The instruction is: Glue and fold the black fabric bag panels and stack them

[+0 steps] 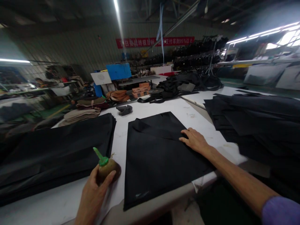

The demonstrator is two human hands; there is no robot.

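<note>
My left hand is wrapped round a small brownish squeeze bottle with a green nozzle, which rests on the white table near its front edge. My right hand lies flat, fingers stretched out, on a black fabric piece spread in front of me. A folded flap of the same black cloth runs under the fingers. The bottle stands just left of this piece.
A wide stack of black fabric lies to the left and another pile to the right. Further back are tan and brown pieces, black straps, boxes, a blue board and racks. A person sits at the far left.
</note>
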